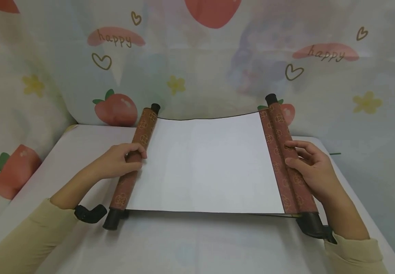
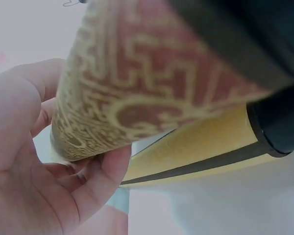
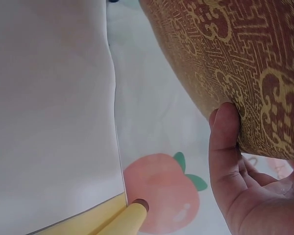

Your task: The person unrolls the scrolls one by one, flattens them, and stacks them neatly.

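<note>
A hanging scroll lies spread between both hands, its white sheet (image 1: 204,163) facing up and a red-brown patterned roll at each side. My left hand (image 1: 113,163) grips the left roll (image 1: 122,194) near its middle, fingers over the top. Around the right roll (image 1: 280,125), my right hand (image 1: 317,167) curls from the outer side, with thumb and fingertips on the cloth. Black end knobs (image 1: 111,220) stick out at the rolls' ends. In the left wrist view the patterned cloth (image 2: 147,73) passes between thumb and fingers, and a yellow roll (image 2: 201,152) shows beyond.
A white-covered table (image 1: 149,243) lies beneath the scroll, whose near edge casts a shadow on it. A fruit-printed cloth (image 1: 197,57) rises behind and at the sides. By the left cuff is a black wrist-worn piece (image 1: 90,214).
</note>
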Available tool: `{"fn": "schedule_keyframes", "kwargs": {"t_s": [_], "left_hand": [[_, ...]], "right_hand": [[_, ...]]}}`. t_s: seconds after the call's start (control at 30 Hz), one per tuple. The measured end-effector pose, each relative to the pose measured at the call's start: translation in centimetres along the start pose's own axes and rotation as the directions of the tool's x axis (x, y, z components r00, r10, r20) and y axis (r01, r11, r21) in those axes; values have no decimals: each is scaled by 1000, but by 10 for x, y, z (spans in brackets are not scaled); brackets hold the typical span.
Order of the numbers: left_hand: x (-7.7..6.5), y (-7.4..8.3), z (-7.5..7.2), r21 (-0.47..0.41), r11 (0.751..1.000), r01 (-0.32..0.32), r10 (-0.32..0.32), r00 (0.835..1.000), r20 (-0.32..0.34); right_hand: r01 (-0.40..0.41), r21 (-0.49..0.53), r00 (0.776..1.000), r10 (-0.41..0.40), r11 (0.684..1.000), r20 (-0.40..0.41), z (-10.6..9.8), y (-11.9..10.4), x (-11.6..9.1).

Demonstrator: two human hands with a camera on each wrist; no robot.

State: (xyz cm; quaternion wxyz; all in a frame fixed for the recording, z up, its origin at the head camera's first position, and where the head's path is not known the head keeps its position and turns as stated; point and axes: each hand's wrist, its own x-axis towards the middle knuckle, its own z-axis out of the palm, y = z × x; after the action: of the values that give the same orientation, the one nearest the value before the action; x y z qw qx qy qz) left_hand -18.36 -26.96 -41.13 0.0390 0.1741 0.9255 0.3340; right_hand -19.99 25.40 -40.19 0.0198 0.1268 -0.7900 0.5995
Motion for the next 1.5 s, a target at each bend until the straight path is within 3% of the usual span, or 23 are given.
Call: {"fn": "schedule_keyframes", "kwargs": {"t_s": [0.67, 1.13, 1.5], "left_hand": [[3, -5, -1, 87, 996, -11, 13, 1000, -16], [0, -7, -5, 57, 998, 35, -32, 998, -57], [-1, -5, -7, 41, 999, 29, -26, 998, -65]], "right_hand": [[5, -5, 1000, -5, 1000, -6, 0, 3, 0], [-21, -43, 1000, 20, 999, -24, -4, 7, -2], [-26, -57, 999, 25, 998, -24, -5, 8, -4]]}}
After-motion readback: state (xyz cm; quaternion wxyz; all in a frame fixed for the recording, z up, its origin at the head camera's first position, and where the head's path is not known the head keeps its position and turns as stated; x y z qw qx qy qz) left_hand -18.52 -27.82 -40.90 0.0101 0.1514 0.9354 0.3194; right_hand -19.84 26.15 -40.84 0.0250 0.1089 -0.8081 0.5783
